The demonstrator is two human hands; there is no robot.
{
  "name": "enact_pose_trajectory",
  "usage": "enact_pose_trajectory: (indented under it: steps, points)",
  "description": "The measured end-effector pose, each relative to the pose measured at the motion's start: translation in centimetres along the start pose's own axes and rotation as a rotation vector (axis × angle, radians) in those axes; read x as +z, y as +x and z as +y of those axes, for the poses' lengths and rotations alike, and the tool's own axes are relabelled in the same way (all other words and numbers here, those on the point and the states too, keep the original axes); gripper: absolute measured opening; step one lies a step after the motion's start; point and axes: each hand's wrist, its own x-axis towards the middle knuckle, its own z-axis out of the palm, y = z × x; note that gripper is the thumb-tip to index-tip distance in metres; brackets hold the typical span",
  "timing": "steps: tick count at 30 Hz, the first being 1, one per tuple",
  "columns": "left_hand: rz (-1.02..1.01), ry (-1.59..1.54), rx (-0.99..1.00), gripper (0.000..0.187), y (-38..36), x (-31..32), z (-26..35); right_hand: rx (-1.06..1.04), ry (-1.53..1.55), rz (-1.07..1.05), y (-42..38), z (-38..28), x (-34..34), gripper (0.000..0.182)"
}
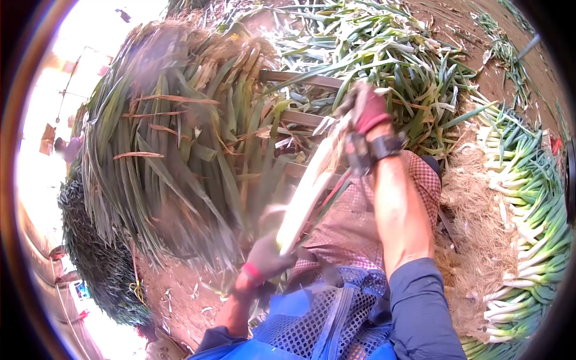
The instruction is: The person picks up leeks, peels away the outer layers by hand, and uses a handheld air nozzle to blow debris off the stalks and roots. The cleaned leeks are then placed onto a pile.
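Observation:
A long white green onion stalk (306, 195) slants across my lap, smeared by motion. My left hand (270, 258), in a dark glove with a pink cuff, is closed round its lower end. At the upper end my right hand (363, 109), in a glove with a dark red cuff, has its fingers curled in against the onion; blur hides their exact grip. Thin pale strips and fibres show beside the right fingers. Black straps with a small device (361, 155) circle my right wrist. Checkered cloth (348, 210) covers my legs under the stalk.
A large bundle of long-leaved green onions (174, 132) rises at left, beside wooden slats (303, 119). Loose leaves (384, 54) are heaped ahead. Along the right, green onions (528, 240) lie in a row, with dry root fibres (471, 222) near them. Another dark green bundle (99, 246) stands far left.

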Motion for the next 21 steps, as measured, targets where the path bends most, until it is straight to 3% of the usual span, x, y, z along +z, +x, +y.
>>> enact_pose_trajectory:
  steps: [1, 2, 3, 4, 5, 7, 8, 9, 10, 11, 13, 15, 17, 19, 20, 21]
  points:
    - [-0.041, -0.020, -0.092, 0.058, -1.3, -0.3, -0.9, -0.291, -0.394, 0.021, 6.2, 3.6, -2.4, 0.050]
    - [-0.070, -0.083, -0.118, 0.057, -2.7, -0.4, -2.5, -0.021, -0.165, 0.154, 5.2, -0.3, -3.9, 0.050]
    - [-0.095, -0.154, -0.143, 0.056, -3.8, -0.4, -4.3, -0.142, -0.321, 0.172, 10.9, 0.9, -7.6, 0.042]
    - [-0.063, -0.233, -0.146, 0.055, -4.6, -0.4, -6.2, 0.065, 0.333, 0.193, 4.9, -5.1, -7.2, 0.035]
    - [-0.052, -0.264, -0.227, 0.054, -4.7, -0.4, -8.3, -0.016, 0.305, 0.067, 9.0, -4.7, -9.5, 0.032]
    - [0.037, -0.423, -0.307, 0.053, -4.2, -1.0, -9.8, -0.027, -0.031, -0.092, 5.0, -6.8, -8.6, 0.034]
    - [0.085, -0.499, -0.261, 0.052, -3.6, -1.4, -8.9, -0.086, -0.246, -0.142, 2.8, -6.5, -7.5, 0.021]
    - [0.101, -0.659, -0.210, 0.052, -2.8, -1.5, -9.3, -0.050, -0.370, -0.274, 0.2, -6.1, -6.6, 0.021]
    - [0.086, -0.747, -0.179, 0.051, -2.1, -2.0, -7.9, -0.662, -0.563, -0.506, 7.8, 5.0, -8.1, 0.025]
    - [0.076, -0.835, -0.151, 0.051, -1.4, -2.5, -6.4, -1.116, -0.763, -0.759, 3.2, 2.7, -6.5, 0.027]
    - [0.021, -0.725, -0.134, 0.049, 0.8, -3.2, -7.6, -0.354, -1.402, -0.911, -0.9, -0.3, -6.7, 0.030]
    - [-0.016, -0.671, -0.119, 0.044, 2.8, -3.4, -5.9, -0.231, -1.193, -0.626, 2.5, -2.0, -8.0, 0.042]
    - [0.011, -0.692, -0.040, 0.041, 4.7, -2.9, -4.4, -0.101, -1.741, 0.103, -1.9, -9.2, -7.7, 0.072]
    - [-0.021, -0.589, 0.002, 0.042, 6.8, -2.5, -3.6, -0.484, -1.234, 0.096, -3.6, -10.3, -8.2, 0.074]
    - [-0.064, -0.478, 0.009, 0.045, 7.7, -2.3, -3.1, -0.510, -1.275, 0.004, -5.6, -10.9, -7.3, 0.076]
    - [-0.067, -0.371, 0.059, 0.045, 8.4, -1.8, -1.6, -0.819, -1.287, -0.155, -5.6, -9.6, -7.1, 0.083]
